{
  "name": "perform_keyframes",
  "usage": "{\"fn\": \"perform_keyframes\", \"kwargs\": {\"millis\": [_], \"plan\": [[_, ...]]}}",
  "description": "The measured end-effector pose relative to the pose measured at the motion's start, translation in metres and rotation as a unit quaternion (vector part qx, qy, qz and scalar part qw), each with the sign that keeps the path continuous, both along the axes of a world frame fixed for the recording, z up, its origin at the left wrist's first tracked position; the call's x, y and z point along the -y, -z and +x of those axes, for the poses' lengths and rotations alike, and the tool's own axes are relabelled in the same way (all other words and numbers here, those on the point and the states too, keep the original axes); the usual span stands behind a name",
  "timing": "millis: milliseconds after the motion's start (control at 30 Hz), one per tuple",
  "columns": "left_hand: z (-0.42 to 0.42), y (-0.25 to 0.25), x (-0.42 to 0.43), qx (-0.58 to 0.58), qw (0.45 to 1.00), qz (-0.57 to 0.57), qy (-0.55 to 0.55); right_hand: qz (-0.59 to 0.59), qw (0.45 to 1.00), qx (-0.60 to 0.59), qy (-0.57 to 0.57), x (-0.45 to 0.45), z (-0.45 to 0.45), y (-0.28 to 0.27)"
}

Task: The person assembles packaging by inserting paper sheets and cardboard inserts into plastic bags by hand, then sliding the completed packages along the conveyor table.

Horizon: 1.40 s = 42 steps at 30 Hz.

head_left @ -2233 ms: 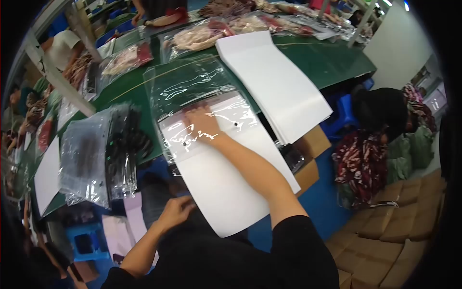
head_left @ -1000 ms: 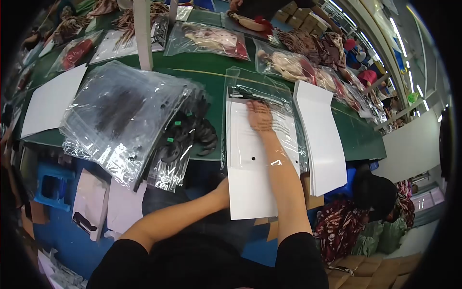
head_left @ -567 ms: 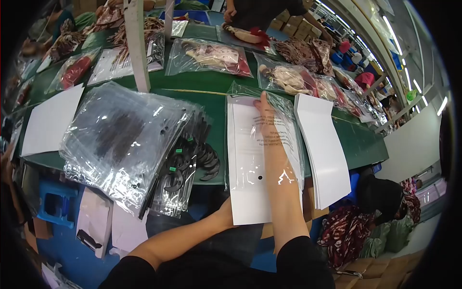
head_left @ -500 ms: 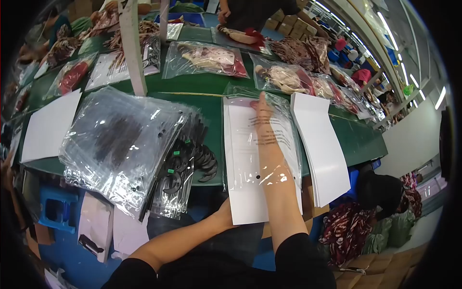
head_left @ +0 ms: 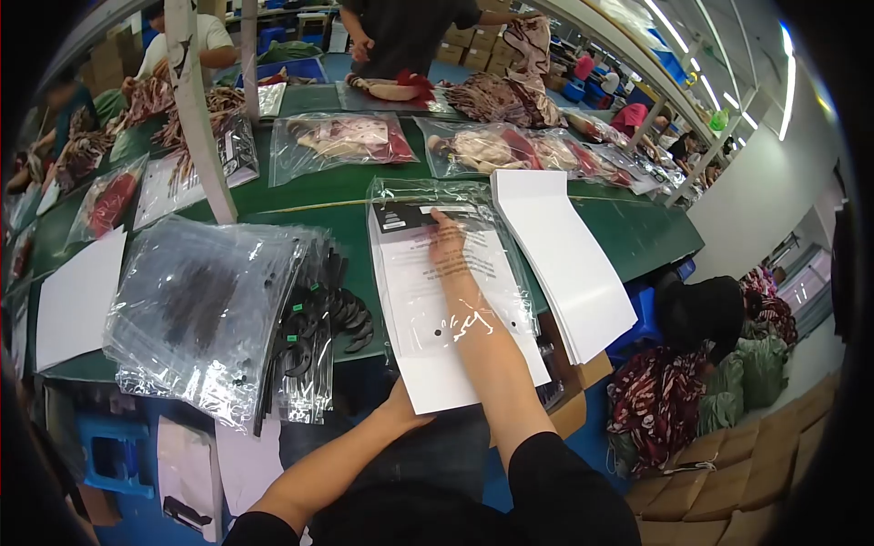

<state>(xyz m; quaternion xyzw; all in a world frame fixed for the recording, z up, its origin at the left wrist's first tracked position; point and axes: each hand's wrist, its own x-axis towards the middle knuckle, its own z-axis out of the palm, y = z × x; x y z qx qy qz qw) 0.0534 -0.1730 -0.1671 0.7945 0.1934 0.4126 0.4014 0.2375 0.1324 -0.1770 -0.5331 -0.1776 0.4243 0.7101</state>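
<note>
A clear plastic bag (head_left: 387,264) lies over the green table's front edge with a white sheet (head_left: 437,387) partly inside it. The sheet's lower end sticks out toward me. My right hand (head_left: 448,238) is inside the bag, fingers stretched out over the sheet, below a black printed label (head_left: 401,217). Dark printed text shows through beside the hand. At the sheet's lower left edge is my left hand (head_left: 401,409), its fingers mostly hidden by the sheet. Right of the bag lies a stack of white sheets (head_left: 564,264).
To the left are a pile of clear bags (head_left: 200,309) and black hooked pieces (head_left: 350,318). Bagged garments (head_left: 350,138) lie farther back on the green table (head_left: 309,196). A white post (head_left: 196,118) rises at left. A person (head_left: 401,36) stands across the table. Open cardboard (head_left: 569,414) sits below right.
The view has shifted, so most things appear farther left. The bag and sheet now tilt to the left at the top, and the black label shows inside the bag. My right hand remains inside it.
</note>
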Motion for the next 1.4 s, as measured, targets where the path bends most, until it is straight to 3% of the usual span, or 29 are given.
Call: {"fn": "perform_keyframes", "kwargs": {"millis": [33, 100, 167, 200, 233, 267, 333, 433, 467, 567, 600, 667, 733, 800, 867, 900, 933, 967, 1033, 1100, 1167, 1200, 1267, 1300, 1367, 1400], "plan": [[-0.001, 0.001, 0.003, -0.001, 1.0, 0.002, -0.001, -0.002, 1.0, 0.017, 0.005, -0.005, 0.001, 0.006], [-0.005, 0.0, 0.012, -0.213, 0.957, 0.187, -0.062, 0.005, 0.999, 0.051, 0.017, -0.013, 0.0, 0.01], [-0.007, -0.006, 0.015, -0.315, 0.903, 0.276, -0.09, 0.06, 0.993, 0.097, 0.042, -0.01, -0.002, 0.01], [-0.01, -0.025, 0.021, -0.261, 0.946, 0.178, -0.069, 0.061, 0.993, 0.096, 0.042, -0.007, -0.001, 0.007], [-0.012, -0.04, 0.023, -0.204, 0.975, 0.076, -0.048, 0.068, 0.953, 0.288, 0.067, -0.004, 0.0, 0.001], [-0.014, -0.046, 0.023, -0.207, 0.974, 0.078, -0.05, 0.073, 0.877, 0.467, 0.09, -0.001, 0.0, -0.004], [-0.017, -0.054, 0.023, -0.173, 0.972, 0.139, -0.081, 0.074, 0.77, 0.624, 0.112, -0.008, -0.001, -0.004], [-0.014, -0.051, 0.021, -0.153, 0.975, 0.132, -0.097, 0.003, 0.863, 0.505, 0.018, -0.016, -0.001, -0.006], [-0.013, -0.05, 0.02, -0.151, 0.979, 0.098, -0.094, 0.002, 0.862, 0.506, 0.018, -0.015, -0.001, -0.006], [-0.006, -0.055, 0.019, -0.141, 0.984, 0.053, -0.097, 0.011, 0.952, 0.298, -0.074, 0.002, -0.008, -0.031], [-0.004, -0.057, 0.019, -0.137, 0.984, 0.036, -0.111, 0.013, 0.95, 0.302, -0.072, 0.012, -0.012, -0.042], [0.0, -0.058, 0.022, -0.128, 0.984, 0.018, -0.124, -0.004, 0.936, 0.292, -0.194, 0.043, -0.023, -0.056], [0.003, -0.056, 0.024, -0.121, 0.982, 0.025, -0.143, 0.094, 0.844, 0.477, -0.227, 0.042, -0.012, 0.009], [0.003, -0.057, 0.025, -0.115, 0.981, 0.031, -0.155, 0.088, 0.778, 0.554, -0.283, 0.122, -0.024, -0.017], [0.0, -0.058, 0.025, -0.109, 0.981, 0.032, -0.155, 0.09, 0.592, 0.7, -0.391, 0.203, -0.014, -0.051], [-0.003, -0.058, 0.024, -0.107, 0.981, 0.033, -0.156, 0.14, 0.547, 0.715, -0.413, 0.241, -0.003, -0.063], [-0.007, -0.06, 0.023, -0.106, 0.981, 0.032, -0.162, 0.018, 0.595, 0.583, -0.553, 0.276, -0.006, -0.125], [-0.011, -0.064, 0.024, -0.092, 0.985, 0.015, -0.147, -0.058, 0.54, 0.534, -0.648, 0.299, -0.003, -0.174], [-0.019, -0.068, 0.027, -0.063, 0.991, -0.019, -0.113, 0.07, 0.57, 0.456, -0.681, 0.336, 0.021, -0.246], [-0.027, -0.069, 0.034, -0.048, 0.992, -0.036, -0.114, -0.038, 0.802, 0.402, -0.44, 0.354, 0.07, -0.252], [-0.035, -0.07, 0.039, -0.023, 0.992, -0.064, -0.109, 0.019, 0.884, 0.435, -0.171, 0.325, 0.101, -0.225], [-0.037, -0.07, 0.042, -0.021, 0.992, -0.062, -0.107, 0.02, 0.884, 0.436, -0.169, 0.316, 0.118, -0.206], [-0.043, -0.068, 0.049, 0.004, 0.994, -0.061, -0.092, -0.21, 0.83, 0.475, -0.204, 0.302, 0.139, -0.175], [-0.046, -0.067, 0.052, 0.018, 0.994, -0.062, -0.087, -0.208, 0.828, 0.478, -0.207, 0.298, 0.135, -0.172], [-0.046, -0.054, 0.058, 0.013, 0.995, -0.061, -0.076, -0.16, 0.933, 0.147, -0.288, 0.292, 0.124, -0.163], [-0.046, -0.048, 0.06, 0.006, 0.996, -0.058, -0.061, -0.131, 0.94, -0.03, -0.314, 0.29, 0.117, -0.16]]}}
